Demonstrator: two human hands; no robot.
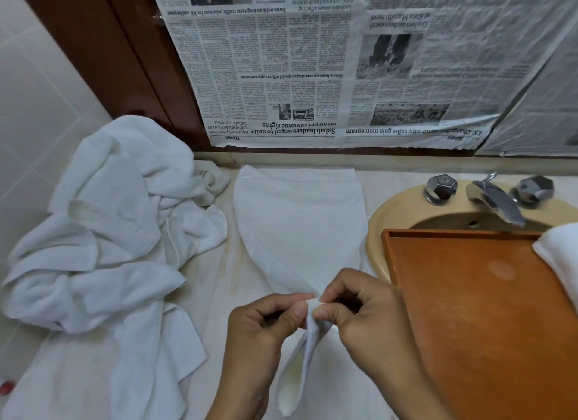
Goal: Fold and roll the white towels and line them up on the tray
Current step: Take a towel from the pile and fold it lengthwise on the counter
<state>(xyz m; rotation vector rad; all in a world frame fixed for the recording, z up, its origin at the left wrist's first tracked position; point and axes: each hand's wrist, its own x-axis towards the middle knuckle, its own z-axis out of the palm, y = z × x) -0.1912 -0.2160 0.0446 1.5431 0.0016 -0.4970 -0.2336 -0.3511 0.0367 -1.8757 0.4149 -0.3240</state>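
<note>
While flat, towel (300, 225) tip between hands (266, 322) (359, 310)

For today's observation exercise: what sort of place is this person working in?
Probably a bathroom: a beige oval washbasin with a chrome metal tap, pale glazed wall tiles, and a heap of crumpled white towels.

left hand (266, 321) + right hand (359, 310): pinch near corner of flat towel (300, 219) | towel pile (109, 232) left | tray (469, 310) right, over sink (380, 219)
</note>
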